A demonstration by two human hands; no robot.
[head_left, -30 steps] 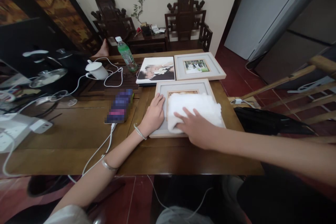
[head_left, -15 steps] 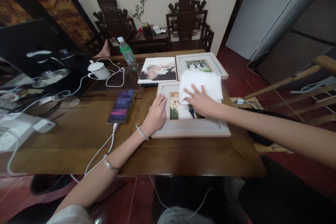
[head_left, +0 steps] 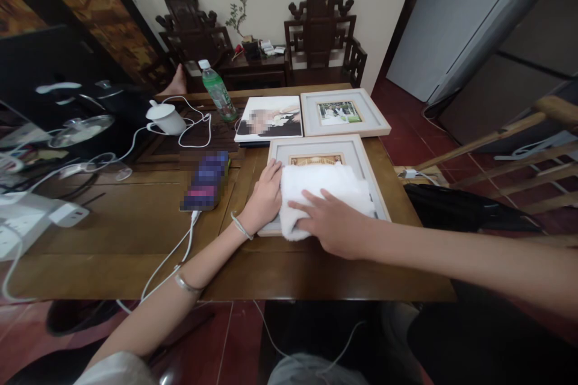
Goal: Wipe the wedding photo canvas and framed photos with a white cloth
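In the head view a picture frame [head_left: 365, 165] with a pale wooden edge lies flat on the table. My left hand [head_left: 266, 195] holds its left edge, fingers over the rim and thumb out of sight. A folded white cloth [head_left: 323, 179] covers most of the glass and hangs slightly over the near edge. My right hand [head_left: 336, 222] presses on the cloth with fingers spread and the near fold gripped at the thumb side. Only the top strip of the photo inside shows. Beyond it lie a second framed photo [head_left: 345, 127] and a photo album [head_left: 271, 120].
On the wooden table [head_left: 135, 246], left of the frame, lies a phone [head_left: 205, 180] on a white charging cable. Farther back stand a green-labelled bottle [head_left: 219, 91] and a white lidded cup [head_left: 166, 118]. A power strip [head_left: 27, 222] with tangled cords sits at far left.
My right hand has drawn the cloth toward me and left, from the frame's upper right to its near edge. The second framed photo is uncovered now. My left hand stays on the frame's edge.
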